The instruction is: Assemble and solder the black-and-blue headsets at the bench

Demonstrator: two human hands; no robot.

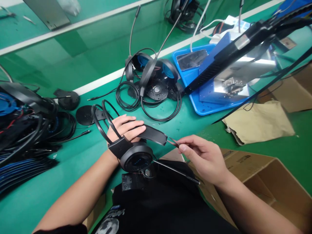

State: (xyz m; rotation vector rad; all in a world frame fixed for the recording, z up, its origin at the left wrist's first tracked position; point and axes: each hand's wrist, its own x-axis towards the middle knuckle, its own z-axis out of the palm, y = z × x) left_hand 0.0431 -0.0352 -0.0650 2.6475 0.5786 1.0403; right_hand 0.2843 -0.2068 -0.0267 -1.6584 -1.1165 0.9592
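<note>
A black headset [136, 157] rests at the table's front edge, against my dark shirt, with its thin microphone boom [176, 171] pointing right. My left hand [126, 128] is wrapped over its padded headband [156, 135], beside two thin curved hoops [107, 122]. At the headband's right end, my right hand [198, 156] pinches a thin dark strip [173, 142] between thumb and finger; its exact kind is unclear. Below the ear cup, a small black part [147, 172] with a round metal disc shows.
Opened headsets [156, 76] with coiled cables lie behind my hands. More headset parts [21, 113] crowd the left. A blue tray [203, 110] holds a metal-faced box [234, 79] and a phone [192, 60]. A black arm [226, 48] crosses above it. A cardboard box [258, 169] stands lower right.
</note>
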